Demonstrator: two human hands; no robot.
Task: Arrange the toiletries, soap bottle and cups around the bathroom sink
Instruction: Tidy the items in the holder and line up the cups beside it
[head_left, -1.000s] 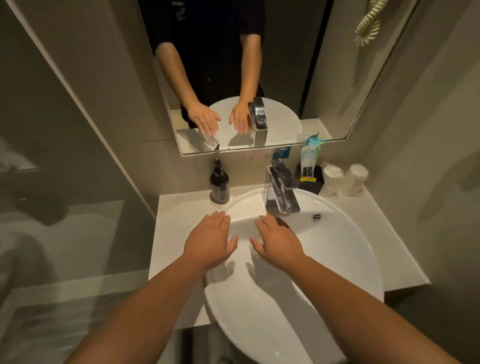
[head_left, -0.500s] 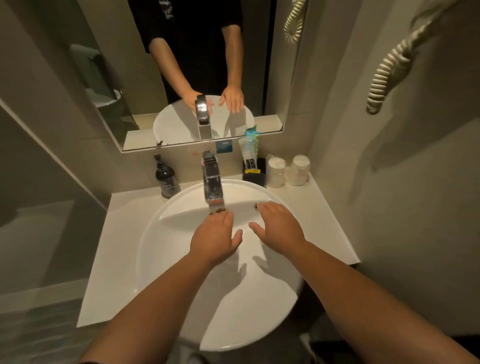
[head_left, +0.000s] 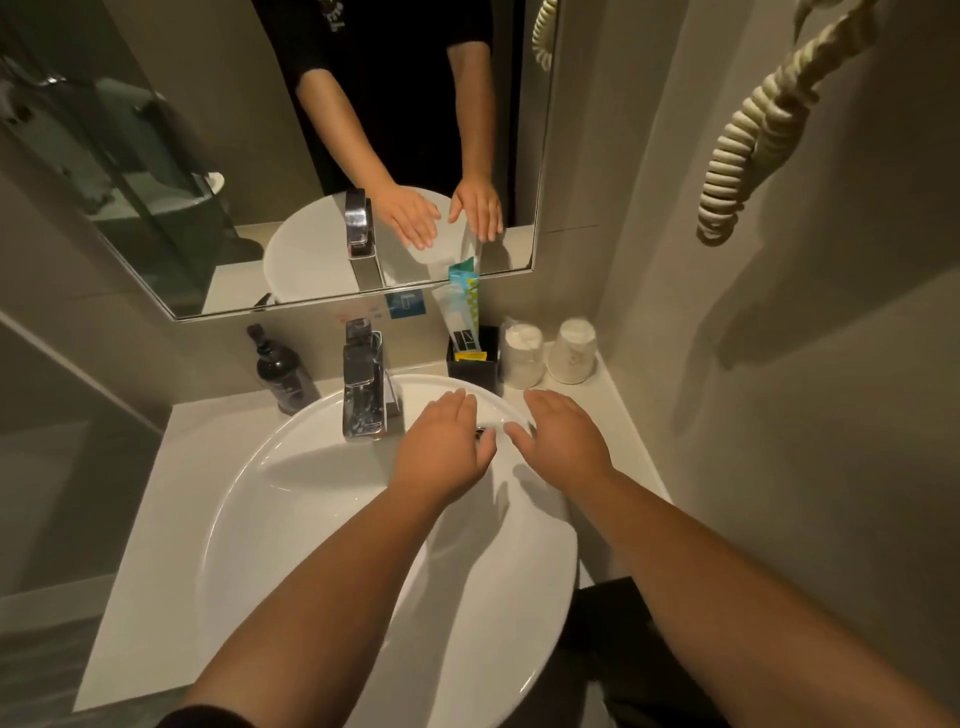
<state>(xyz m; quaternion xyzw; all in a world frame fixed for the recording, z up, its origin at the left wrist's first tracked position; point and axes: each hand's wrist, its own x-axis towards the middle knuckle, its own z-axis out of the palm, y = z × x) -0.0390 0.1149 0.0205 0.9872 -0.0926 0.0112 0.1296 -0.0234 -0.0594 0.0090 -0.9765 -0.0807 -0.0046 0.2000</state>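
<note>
A dark soap bottle with a pump stands on the counter left of the chrome tap. Right of the tap a black box holds packaged toiletries. Beside the box two wrapped cups stand upside down near the right wall. My left hand and my right hand hover palm down over the back of the white sink, fingers apart, holding nothing. The right hand's fingertips are just in front of the cups.
A white counter surrounds the sink. A mirror hangs above it and reflects my arms. A coiled cream cord hangs on the right wall. A glass panel stands at the left.
The view has swung to the right and both hands have moved right and back over the sink, toward the black box and the cups. Nothing has been picked up.
</note>
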